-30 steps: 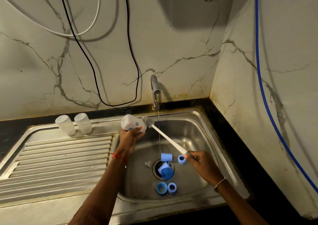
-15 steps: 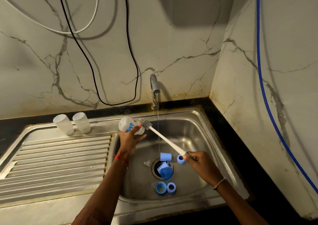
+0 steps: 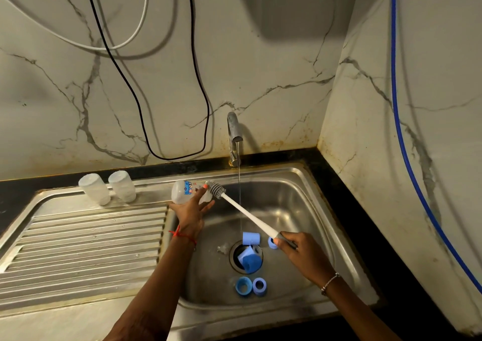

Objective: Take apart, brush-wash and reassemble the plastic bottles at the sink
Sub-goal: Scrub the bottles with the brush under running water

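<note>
Brushed steel sink (image 3: 307, 192) with ribbed drainboard (image 3: 86, 239); translucent plastic bottle (image 3: 182, 192); matt blue plastic caps (image 3: 251, 238); veined marble-look wall (image 3: 260, 74).

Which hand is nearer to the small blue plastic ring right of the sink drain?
Right. The right hand, gripping the white bottle brush, is just beside the blue ring; the left hand holds a clear plastic bottle at the basin's back-left edge.

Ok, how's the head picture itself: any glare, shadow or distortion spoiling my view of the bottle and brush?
Head view: dim, warm light, a broad soft shadow on the wall above the tap; also in the head view, wide-angle bending of the sink rim toward the edges; mild sheen on the steel, no washout; the bottle and brush read clearly, edges slightly soft.
</note>
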